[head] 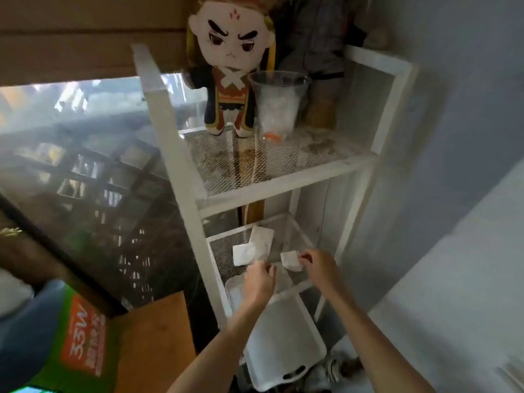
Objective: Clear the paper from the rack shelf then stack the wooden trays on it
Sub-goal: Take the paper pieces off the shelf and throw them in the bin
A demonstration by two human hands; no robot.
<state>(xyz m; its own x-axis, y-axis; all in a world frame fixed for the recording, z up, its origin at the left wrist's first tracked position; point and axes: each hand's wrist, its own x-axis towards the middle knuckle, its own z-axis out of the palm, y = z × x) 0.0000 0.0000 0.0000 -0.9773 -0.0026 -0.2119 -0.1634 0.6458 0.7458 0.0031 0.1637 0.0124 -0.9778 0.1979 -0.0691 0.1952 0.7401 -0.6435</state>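
Three white paper pieces [253,249] lay on the lower mesh shelf [224,252]; one plush doll [231,63]; one clear plastic cup [278,100]; one white tray [283,336].

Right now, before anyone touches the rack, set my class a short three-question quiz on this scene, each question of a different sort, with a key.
1. True or false: the plush doll stands on the same shelf as the paper pieces.
2. Which hand is at the small paper on the lower shelf? A) left hand B) right hand
3. Fill in: beside the doll stands a clear plastic ____.

Key: 1 false, the doll is on the upper shelf; 2 B; 3 cup.
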